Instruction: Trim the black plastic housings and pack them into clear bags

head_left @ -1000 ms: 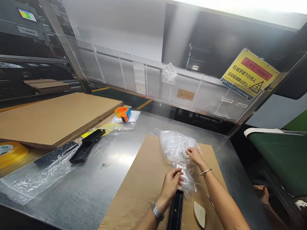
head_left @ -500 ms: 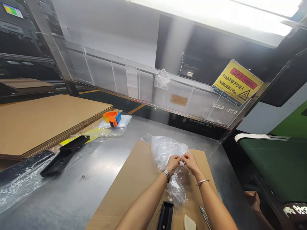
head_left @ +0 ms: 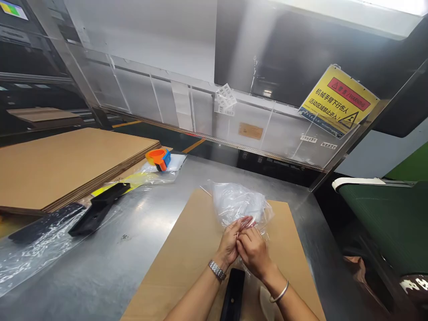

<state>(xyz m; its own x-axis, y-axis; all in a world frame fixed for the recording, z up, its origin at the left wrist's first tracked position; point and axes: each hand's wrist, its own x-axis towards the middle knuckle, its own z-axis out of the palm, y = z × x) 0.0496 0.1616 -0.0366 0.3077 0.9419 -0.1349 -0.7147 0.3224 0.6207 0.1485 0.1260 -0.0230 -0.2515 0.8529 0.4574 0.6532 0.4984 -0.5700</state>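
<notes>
We pinch the gathered near end of the clear plastic bag between left hand and right hand, equally near; its bulk lies just beyond.

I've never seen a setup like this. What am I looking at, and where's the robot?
There is no robot here: a person works bare-handed, and the camera is worn on their head, looking forward and down. The left hand, with a watch on its wrist, and the right hand meet at the near end of a clear plastic bag, holding gathered plastic. The bag lies on a cardboard sheet on a metal table. Nearer the wearer is a narrow black tray. Off to the left are a stack of cardboard and what looks like a tape dispenser.
</notes>
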